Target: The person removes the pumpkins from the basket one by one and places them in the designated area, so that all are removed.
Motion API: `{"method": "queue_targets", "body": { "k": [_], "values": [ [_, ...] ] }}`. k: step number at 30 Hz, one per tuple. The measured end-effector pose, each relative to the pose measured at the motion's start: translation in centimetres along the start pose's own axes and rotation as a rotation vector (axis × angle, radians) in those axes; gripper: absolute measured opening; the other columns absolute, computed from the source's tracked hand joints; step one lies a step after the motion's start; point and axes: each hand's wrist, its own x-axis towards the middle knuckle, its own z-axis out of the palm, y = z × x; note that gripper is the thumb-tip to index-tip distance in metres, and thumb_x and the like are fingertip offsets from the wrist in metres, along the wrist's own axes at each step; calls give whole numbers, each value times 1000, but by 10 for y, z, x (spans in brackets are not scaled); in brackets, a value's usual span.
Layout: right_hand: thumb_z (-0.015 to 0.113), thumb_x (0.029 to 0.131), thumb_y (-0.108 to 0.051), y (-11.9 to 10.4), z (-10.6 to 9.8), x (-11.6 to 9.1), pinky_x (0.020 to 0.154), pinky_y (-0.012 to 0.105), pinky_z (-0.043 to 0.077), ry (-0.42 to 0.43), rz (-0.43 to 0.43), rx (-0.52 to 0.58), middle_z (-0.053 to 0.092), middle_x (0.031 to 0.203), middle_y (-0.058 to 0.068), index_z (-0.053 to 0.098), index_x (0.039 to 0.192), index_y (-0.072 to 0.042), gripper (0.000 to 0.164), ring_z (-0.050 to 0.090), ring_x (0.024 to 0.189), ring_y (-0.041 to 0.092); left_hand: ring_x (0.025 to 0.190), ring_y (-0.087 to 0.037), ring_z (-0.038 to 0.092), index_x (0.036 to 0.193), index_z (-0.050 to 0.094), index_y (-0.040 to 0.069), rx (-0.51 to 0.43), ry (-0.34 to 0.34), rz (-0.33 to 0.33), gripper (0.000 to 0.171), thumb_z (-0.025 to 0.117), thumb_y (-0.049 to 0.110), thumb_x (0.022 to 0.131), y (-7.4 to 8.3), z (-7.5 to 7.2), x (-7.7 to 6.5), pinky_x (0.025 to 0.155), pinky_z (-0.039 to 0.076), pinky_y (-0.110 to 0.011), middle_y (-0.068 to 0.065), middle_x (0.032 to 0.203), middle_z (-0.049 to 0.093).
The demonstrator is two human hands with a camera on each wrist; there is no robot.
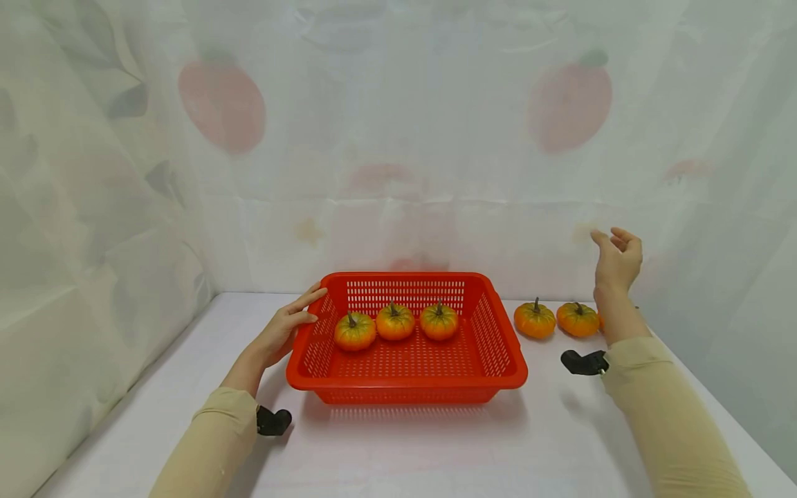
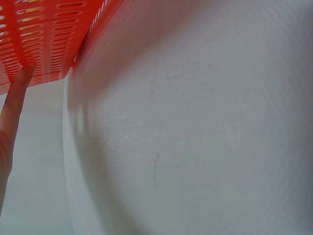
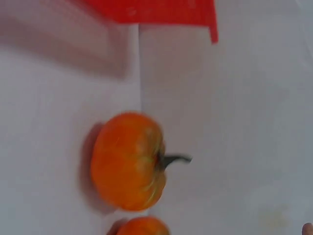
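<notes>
A red slotted plastic basket [image 1: 405,391] stands on the white table with three small orange-green pumpkins [image 1: 355,332] along its far half. My left hand [image 1: 283,332] rests at its left rim, fingers lying straight over the edge. In the left wrist view one straight finger [image 2: 19,93] touches the basket's slotted outer wall [image 2: 54,44]. Raised at the right, my right hand [image 1: 618,266] holds nothing, its fingers loosely bent. Below it sit orange pumpkins [image 1: 534,319] in a row, one partly hidden behind the forearm. The right wrist view has a stemmed pumpkin [image 3: 128,161] close by.
Pale fruit-printed cloth [image 1: 398,138] hangs behind the table and along both sides. The basket's corner [image 3: 166,12] shows above the pumpkins in the right wrist view. Black camera mounts [image 1: 274,420] jut from both wrists.
</notes>
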Motion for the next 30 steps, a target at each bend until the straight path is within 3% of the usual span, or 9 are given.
{"method": "queue_targets", "body": {
  "k": [3, 6, 9, 13, 22, 30],
  "values": [
    [69, 89, -26, -8, 15, -10, 106, 25, 38, -70, -27, 53, 45, 104, -15, 56, 129, -19, 43, 43, 101, 2, 154, -38, 14, 158, 20, 12, -2, 0, -1, 63, 39, 7, 98, 0, 0, 0, 96, 55, -24, 7, 170, -3],
    [69, 88, -21, -15, 31, -19, 109, 29, 40, -127, -63, 105, 45, 103, -13, 57, 118, -20, 32, 44, 100, 2, 154, -38, 14, 158, 20, 12, -6, 3, 1, 63, 39, 7, 98, 0, 0, 0, 95, 55, -23, 7, 170, -3],
    [69, 87, -19, -20, 46, -27, 103, 27, 41, -168, -86, 122, 46, 103, -12, 56, 106, -25, 23, 44, 100, 3, 153, -38, 15, 158, 20, 11, -5, 5, 3, 63, 39, 7, 98, 0, 0, 0, 94, 55, -22, 6, 170, -2],
    [69, 87, -18, -24, 62, -36, 98, 26, 42, -210, -105, 130, 47, 105, -9, 55, 102, -26, 22, 45, 102, 4, 153, -38, 15, 158, 21, 12, -5, 4, 3, 62, 40, 7, 98, 0, 0, 0, 93, 55, -22, 7, 170, -2],
    [68, 87, -20, -20, 95, -56, 113, 37, 41, -314, -120, 112, 49, 113, -6, 56, 120, -16, 35, 47, 110, 8, 153, -39, 15, 158, 21, 13, -5, 4, 3, 62, 38, 7, 99, 0, 1, 1, 94, 55, -22, 6, 170, -3],
    [67, 88, -20, -12, 121, -74, 110, 35, 45, -362, -124, 93, 51, 112, -4, 51, 134, -4, 51, 50, 110, 11, 154, -39, 14, 158, 21, 12, -4, -1, 7, 62, 38, 6, 98, 0, 2, 1, 94, 55, -22, 7, 170, -3]
  ]
}}
